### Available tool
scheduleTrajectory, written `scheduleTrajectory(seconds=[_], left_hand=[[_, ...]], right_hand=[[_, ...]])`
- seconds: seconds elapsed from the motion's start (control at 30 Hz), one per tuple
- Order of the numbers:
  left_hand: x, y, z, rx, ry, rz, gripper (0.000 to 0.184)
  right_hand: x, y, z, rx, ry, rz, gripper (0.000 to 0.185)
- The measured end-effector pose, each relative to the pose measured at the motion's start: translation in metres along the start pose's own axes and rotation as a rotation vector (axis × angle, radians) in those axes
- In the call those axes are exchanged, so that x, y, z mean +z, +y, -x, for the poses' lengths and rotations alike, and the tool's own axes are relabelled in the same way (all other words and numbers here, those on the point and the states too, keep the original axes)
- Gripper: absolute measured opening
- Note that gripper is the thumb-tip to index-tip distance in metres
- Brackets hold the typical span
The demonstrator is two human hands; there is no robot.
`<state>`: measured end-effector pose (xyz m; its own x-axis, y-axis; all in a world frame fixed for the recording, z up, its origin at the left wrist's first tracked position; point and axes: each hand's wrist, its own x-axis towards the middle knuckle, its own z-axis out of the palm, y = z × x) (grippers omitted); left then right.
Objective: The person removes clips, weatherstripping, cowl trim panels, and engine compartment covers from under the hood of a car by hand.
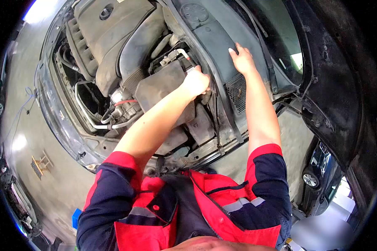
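Observation:
My left hand (pixel 197 81) is closed at the rear edge of the engine bay, beside a black box-shaped cover (pixel 159 90). Its fingers curl down out of sight, so what they grip cannot be made out. Just beyond the knuckles runs a pale bent pipe (pixel 182 53) with a reddish part near it. My right hand (pixel 243 60) rests on the grey plastic cowl panel (pixel 215 39) below the windshield, thumb and forefinger apart. A mesh grille (pixel 237 94) in the panel lies next to that wrist.
A large engine cover (pixel 109 25) and a thick ribbed intake duct (pixel 138 46) fill the bay's far side. The raised hood (pixel 343 75) hangs at the right. A wiper arm (pixel 268 62) crosses near the glass. A small wooden stool (pixel 42 164) stands on the floor.

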<state>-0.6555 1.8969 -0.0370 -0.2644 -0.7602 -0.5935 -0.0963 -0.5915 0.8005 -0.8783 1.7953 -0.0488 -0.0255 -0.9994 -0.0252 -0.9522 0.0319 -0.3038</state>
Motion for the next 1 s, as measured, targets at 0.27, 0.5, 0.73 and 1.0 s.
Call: scheduleTrajectory(seconds=[0.27,0.5,0.73,1.0], left_hand=[[0.013,-0.004,-0.008,0.319,0.330,-0.373,0.054],[0.014,-0.018,0.002,0.417,0.405,-0.445,0.046],[0.053,0.017,0.042,0.618,0.233,-0.250,0.040],[0.051,0.044,0.043,0.657,0.229,-0.148,0.039]], right_hand=[[-0.020,0.003,0.005,-0.004,0.002,-0.043,0.058],[-0.015,-0.006,0.030,-0.001,-0.024,0.036,0.057],[-0.020,0.035,0.025,0.019,-0.078,-0.359,0.051],[-0.033,0.042,0.007,0.137,-0.274,-0.647,0.046]])
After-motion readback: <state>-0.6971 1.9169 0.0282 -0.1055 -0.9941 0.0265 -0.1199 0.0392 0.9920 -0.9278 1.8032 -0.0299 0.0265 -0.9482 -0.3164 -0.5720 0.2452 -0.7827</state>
